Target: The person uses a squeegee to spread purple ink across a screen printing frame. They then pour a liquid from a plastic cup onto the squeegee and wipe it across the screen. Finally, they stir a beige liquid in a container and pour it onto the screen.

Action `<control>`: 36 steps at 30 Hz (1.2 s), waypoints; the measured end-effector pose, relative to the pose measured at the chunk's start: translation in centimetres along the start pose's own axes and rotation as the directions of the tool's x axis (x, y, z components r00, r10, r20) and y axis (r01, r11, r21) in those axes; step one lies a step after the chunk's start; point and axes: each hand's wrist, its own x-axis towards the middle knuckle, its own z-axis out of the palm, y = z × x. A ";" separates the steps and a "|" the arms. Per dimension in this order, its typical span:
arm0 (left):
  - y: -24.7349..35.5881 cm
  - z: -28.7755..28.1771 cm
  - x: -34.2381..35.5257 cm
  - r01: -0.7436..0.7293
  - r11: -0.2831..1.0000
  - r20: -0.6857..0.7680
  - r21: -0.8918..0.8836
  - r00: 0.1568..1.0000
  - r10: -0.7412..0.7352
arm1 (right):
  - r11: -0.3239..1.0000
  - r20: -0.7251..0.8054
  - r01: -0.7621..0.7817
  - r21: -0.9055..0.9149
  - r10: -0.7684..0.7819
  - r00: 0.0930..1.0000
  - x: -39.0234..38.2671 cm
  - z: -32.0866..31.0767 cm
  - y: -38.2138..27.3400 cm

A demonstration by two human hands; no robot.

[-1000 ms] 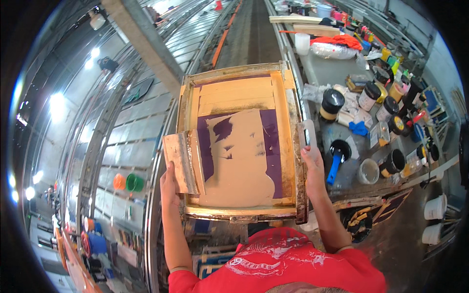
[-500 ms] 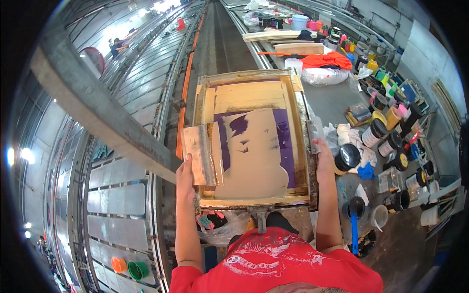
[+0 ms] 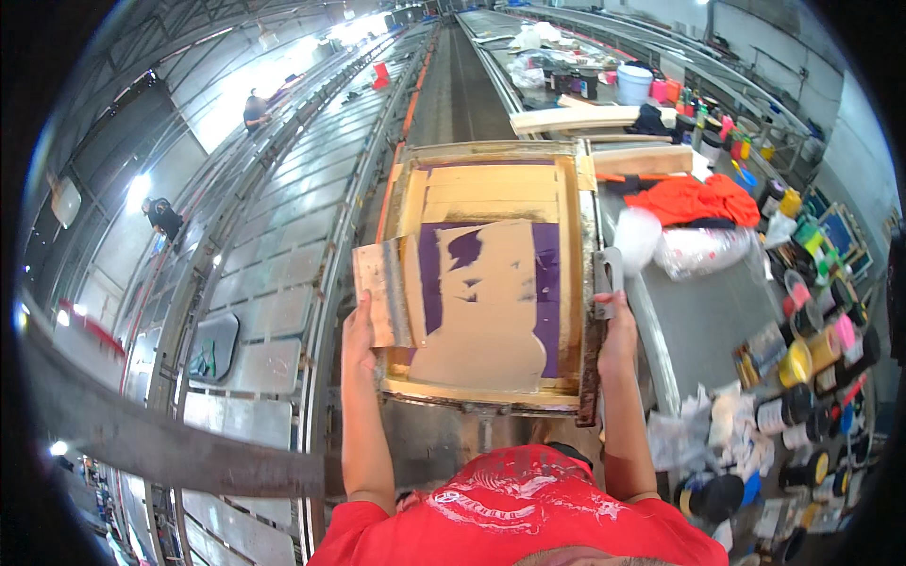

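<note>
A silk-screen printing frame (image 3: pixel 583 203) is held up in front of me between both hands. Its purple mesh (image 3: pixel 547 292) is bordered by tan tape, and a thick pool of beige ink (image 3: pixel 481 354) covers the middle and lower part. My left hand (image 3: pixel 358 335) is closed round the left side, gripping a wide squeegee (image 3: pixel 376 288) with a pale wooden handle that lies over the frame's left edge. My right hand (image 3: pixel 616 330) is closed on the right edge, its fingers beside a grey, handle-shaped piece (image 3: pixel 613 269). Some fingers of both hands are hidden.
Long printing tables (image 3: pixel 264 255) with flat plates run along the left. A grey metal beam (image 3: pixel 170 434) crosses at lower left. On the right bench are an orange cloth (image 3: pixel 694 200), a plastic-wrapped bundle (image 3: pixel 703 250), rags and several ink jars. Two people stand far left.
My view has moved forward along the aisle, and the beam has shifted to the lower left. Both hands keep their holds. The beige ink now has a narrower middle above a rounded lower pool.
</note>
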 end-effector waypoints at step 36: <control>14.2 -2.0 80.3 0.152 0.974 -0.187 0.169 0.975 -0.119 | 0.965 0.911 0.015 -0.263 0.243 0.333 64.1 46.9 3.4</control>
